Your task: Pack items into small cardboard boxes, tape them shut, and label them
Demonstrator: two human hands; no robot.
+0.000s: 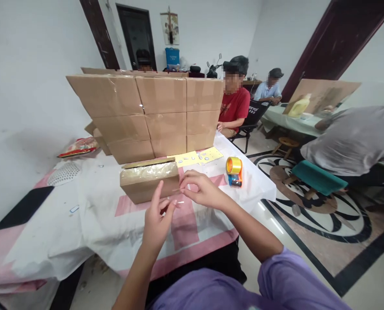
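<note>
Just in front of a small cardboard box (149, 191), my two hands are close together above the table. My left hand (158, 217) has its index finger raised toward the box, while its thumb and other fingers pinch together. Between the hands a thin, shiny see-through strip (180, 202) catches the light; it looks like clear tape. My right hand (201, 189) pinches at the strip's other side with thumb and index finger, beside the box's right end. Glossy tape covers the top of the box, where a narrow flap stands up. A tape dispenser (234, 171) with a yellow roll lies to the right.
Stacked cardboard boxes (166, 99) form a wall behind the small box. Yellow paper sheets (195, 158) lie at their foot. At the left are a red packet (78, 147) and a black flat item (24, 207). A person in red (238, 105) sits beyond the table.
</note>
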